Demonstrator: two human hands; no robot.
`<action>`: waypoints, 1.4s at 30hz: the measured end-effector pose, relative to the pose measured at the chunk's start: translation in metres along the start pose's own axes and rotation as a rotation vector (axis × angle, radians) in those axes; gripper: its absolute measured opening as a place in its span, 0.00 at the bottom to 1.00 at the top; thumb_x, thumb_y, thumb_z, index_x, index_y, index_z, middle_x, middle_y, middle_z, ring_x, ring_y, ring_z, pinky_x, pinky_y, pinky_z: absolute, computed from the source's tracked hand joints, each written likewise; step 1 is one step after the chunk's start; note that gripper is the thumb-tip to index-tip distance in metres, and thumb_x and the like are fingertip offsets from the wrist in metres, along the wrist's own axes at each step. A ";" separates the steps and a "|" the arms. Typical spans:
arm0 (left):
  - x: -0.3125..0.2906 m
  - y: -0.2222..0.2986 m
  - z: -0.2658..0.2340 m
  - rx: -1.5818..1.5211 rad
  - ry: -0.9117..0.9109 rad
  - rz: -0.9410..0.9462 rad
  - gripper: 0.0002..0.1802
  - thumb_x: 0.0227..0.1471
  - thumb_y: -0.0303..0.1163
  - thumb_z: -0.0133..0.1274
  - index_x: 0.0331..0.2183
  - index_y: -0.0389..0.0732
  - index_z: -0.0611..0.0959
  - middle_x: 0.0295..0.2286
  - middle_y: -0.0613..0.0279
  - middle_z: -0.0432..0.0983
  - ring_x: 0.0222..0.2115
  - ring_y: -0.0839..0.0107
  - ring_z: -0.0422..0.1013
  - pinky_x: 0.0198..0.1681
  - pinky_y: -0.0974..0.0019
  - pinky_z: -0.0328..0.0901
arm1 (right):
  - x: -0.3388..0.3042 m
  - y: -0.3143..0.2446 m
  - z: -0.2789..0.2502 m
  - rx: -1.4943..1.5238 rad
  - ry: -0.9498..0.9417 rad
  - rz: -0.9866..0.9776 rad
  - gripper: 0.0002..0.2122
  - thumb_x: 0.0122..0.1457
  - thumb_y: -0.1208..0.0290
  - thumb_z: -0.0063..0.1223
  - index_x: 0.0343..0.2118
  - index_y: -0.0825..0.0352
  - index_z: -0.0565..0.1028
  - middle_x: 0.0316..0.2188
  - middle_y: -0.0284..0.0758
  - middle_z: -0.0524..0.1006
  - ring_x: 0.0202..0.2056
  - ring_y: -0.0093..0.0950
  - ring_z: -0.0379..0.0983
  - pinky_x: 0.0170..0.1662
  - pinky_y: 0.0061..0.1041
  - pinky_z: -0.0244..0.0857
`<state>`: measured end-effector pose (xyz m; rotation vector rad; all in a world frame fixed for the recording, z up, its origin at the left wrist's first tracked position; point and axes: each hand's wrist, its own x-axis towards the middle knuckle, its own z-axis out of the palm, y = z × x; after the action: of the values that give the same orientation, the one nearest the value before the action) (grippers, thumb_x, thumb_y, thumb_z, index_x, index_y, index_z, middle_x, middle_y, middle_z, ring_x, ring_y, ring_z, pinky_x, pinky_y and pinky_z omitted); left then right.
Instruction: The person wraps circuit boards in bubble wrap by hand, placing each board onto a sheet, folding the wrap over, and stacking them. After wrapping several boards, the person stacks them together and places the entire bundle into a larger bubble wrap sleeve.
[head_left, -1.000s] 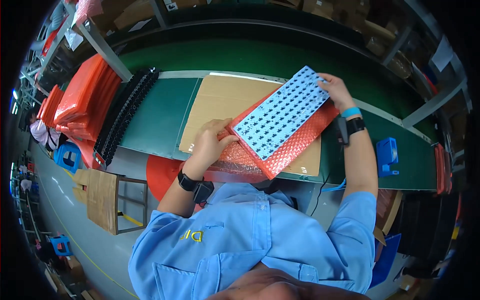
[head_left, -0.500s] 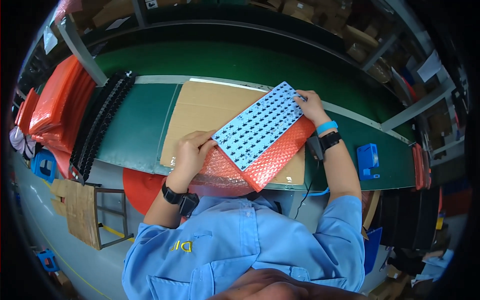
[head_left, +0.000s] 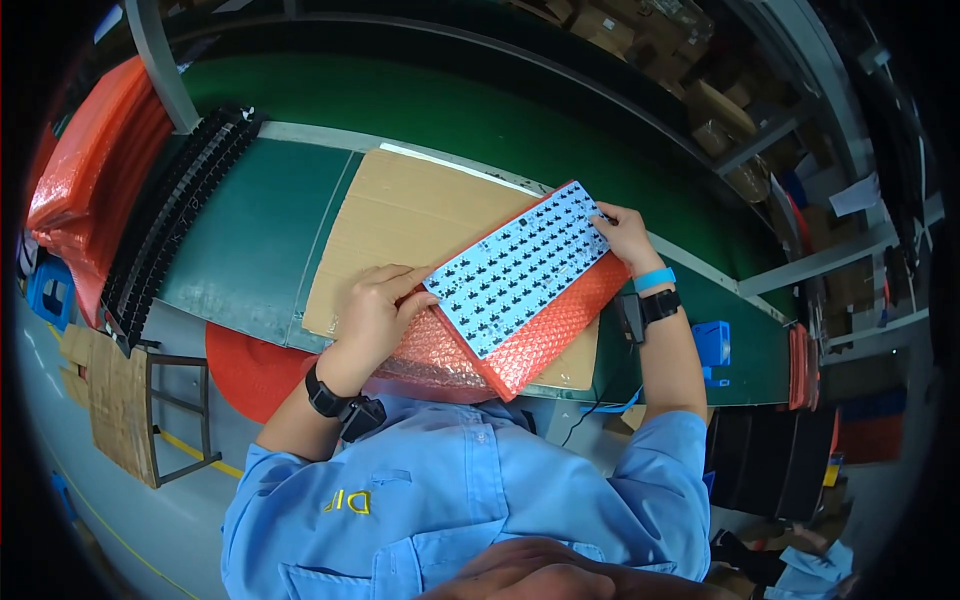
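A pale blue-white keyboard circuit board [head_left: 515, 270], dotted with rows of black parts, lies slanted over a red bubble-wrap bag [head_left: 568, 335]. My left hand [head_left: 372, 312] grips the board's lower-left end between thumb and fingers. At the opposite, upper-right end, my right hand [head_left: 628, 240] has its fingers closed on the edge, the thumb on top. A strip of red shows along the board's far edge too. Beneath everything is a brown cardboard sheet [head_left: 375, 215] on the green bench [head_left: 255, 225].
Black slotted racks [head_left: 185, 215] stand on the bench at left, beside a stack of red bubble-wrap bags [head_left: 100, 160]. A blue tape dispenser [head_left: 712, 345] sits right of my right forearm. A wooden stool [head_left: 120, 410] and a red round seat [head_left: 250, 370] are lower left.
The view has shifted. The board has come down onto the red bag, whose edge now shows along the board's far side. Both hands keep their hold on its ends.
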<state>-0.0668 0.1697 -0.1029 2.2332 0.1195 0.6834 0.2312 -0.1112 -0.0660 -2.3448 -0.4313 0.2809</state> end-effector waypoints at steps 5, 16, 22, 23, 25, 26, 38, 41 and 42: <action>0.000 0.000 -0.001 -0.027 0.012 -0.024 0.20 0.42 0.29 0.69 0.42 0.39 0.88 0.33 0.53 0.83 0.33 0.57 0.78 0.37 0.61 0.71 | 0.012 0.002 -0.008 0.229 -0.111 0.130 0.18 0.61 0.70 0.60 0.52 0.75 0.77 0.42 0.41 0.83 0.39 0.26 0.80 0.46 0.24 0.72; -0.003 -0.002 0.000 -0.092 0.019 -0.044 0.17 0.41 0.25 0.69 0.38 0.36 0.88 0.32 0.54 0.82 0.32 0.60 0.78 0.35 0.64 0.71 | 0.034 -0.009 -0.029 0.354 -0.353 0.317 0.16 0.58 0.70 0.65 0.46 0.74 0.79 0.37 0.39 0.83 0.35 0.25 0.81 0.43 0.23 0.75; 0.003 0.004 -0.011 -0.178 -0.077 -0.109 0.20 0.42 0.24 0.68 0.41 0.35 0.86 0.30 0.55 0.81 0.28 0.62 0.76 0.34 0.65 0.71 | 0.010 -0.056 -0.052 0.595 -0.480 0.356 0.19 0.54 0.75 0.66 0.49 0.71 0.76 0.40 0.39 0.83 0.36 0.27 0.81 0.46 0.27 0.76; 0.004 0.005 -0.015 -0.184 -0.100 -0.115 0.21 0.42 0.24 0.68 0.43 0.35 0.85 0.30 0.55 0.81 0.28 0.62 0.76 0.34 0.65 0.71 | 0.002 -0.068 -0.058 0.597 -0.487 0.354 0.19 0.54 0.75 0.66 0.49 0.71 0.76 0.40 0.39 0.83 0.36 0.27 0.81 0.46 0.27 0.76; 0.008 -0.002 -0.019 -0.142 -0.101 -0.002 0.23 0.42 0.24 0.68 0.44 0.34 0.84 0.31 0.55 0.81 0.28 0.62 0.76 0.34 0.65 0.71 | -0.013 -0.092 -0.076 0.601 -0.413 0.084 0.22 0.52 0.74 0.67 0.51 0.69 0.75 0.43 0.39 0.82 0.39 0.29 0.81 0.49 0.30 0.75; 0.009 -0.006 -0.021 -0.107 -0.106 0.117 0.24 0.43 0.25 0.68 0.45 0.34 0.83 0.31 0.54 0.81 0.29 0.63 0.76 0.34 0.65 0.71 | -0.018 -0.099 -0.091 0.518 -0.405 -0.037 0.24 0.51 0.73 0.68 0.52 0.68 0.74 0.43 0.38 0.82 0.40 0.28 0.80 0.50 0.30 0.74; -0.061 0.009 -0.064 0.018 -0.519 -0.211 0.19 0.51 0.38 0.63 0.42 0.36 0.84 0.32 0.56 0.83 0.31 0.61 0.79 0.36 0.58 0.73 | -0.141 -0.249 -0.221 -0.339 0.018 -0.609 0.27 0.55 0.64 0.65 0.56 0.68 0.72 0.43 0.37 0.82 0.41 0.27 0.81 0.47 0.28 0.76; -0.061 0.032 -0.075 0.197 -0.600 -0.291 0.16 0.56 0.36 0.59 0.42 0.34 0.84 0.32 0.57 0.84 0.33 0.64 0.80 0.39 0.60 0.73 | -0.159 -0.264 -0.185 -0.464 0.184 -0.655 0.20 0.51 0.72 0.65 0.46 0.72 0.74 0.35 0.36 0.81 0.36 0.23 0.77 0.40 0.26 0.73; -0.060 0.037 -0.077 0.293 -0.621 -0.345 0.15 0.59 0.36 0.57 0.42 0.33 0.84 0.33 0.58 0.84 0.35 0.65 0.80 0.40 0.61 0.73 | -0.174 -0.279 -0.155 -0.452 0.260 -0.652 0.13 0.46 0.80 0.65 0.36 0.76 0.77 0.27 0.34 0.80 0.31 0.18 0.73 0.34 0.23 0.70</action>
<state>-0.1616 0.1775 -0.0600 2.5112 0.2965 -0.2381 0.0577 -0.0844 0.2524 -2.4563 -1.1808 -0.4688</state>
